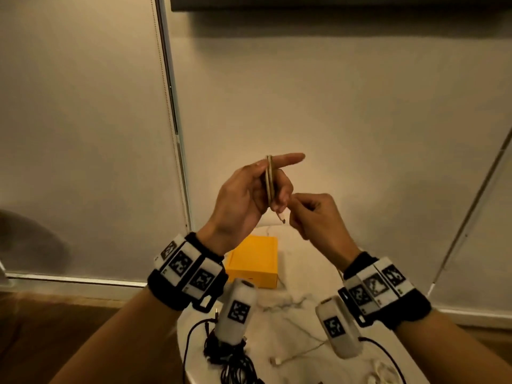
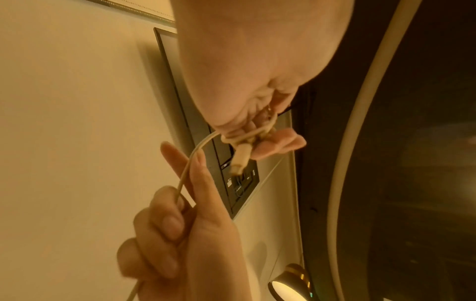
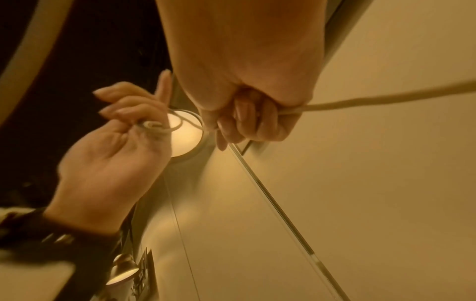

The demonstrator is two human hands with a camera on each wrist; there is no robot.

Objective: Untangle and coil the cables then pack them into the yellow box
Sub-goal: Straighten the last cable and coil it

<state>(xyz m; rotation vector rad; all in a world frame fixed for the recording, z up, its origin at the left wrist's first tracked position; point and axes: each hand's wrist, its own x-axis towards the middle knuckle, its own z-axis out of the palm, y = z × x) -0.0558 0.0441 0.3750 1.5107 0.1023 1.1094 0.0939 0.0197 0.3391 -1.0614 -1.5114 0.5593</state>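
Left hand (image 1: 243,195): raised above the tabletop (image 1: 299,289), white cable (image 1: 269,178) wound in loops round its fingers, index finger straight; plug end hangs below the fingers.
Right hand (image 1: 313,214): just beside the left, fingers curled, grasping the cable's free run.
Cable, left wrist view: loops (image 2: 253,133) bunched at the fingertips, connector (image 2: 240,160) hanging down.
Yellow box (image 1: 253,261): on the tabletop, below the hands; whether open or closed cannot be told.
Black cables (image 1: 232,356): tangled heap at the tabletop's near edge.
Second white cable (image 1: 293,356): loose on the tabletop, right of the heap.
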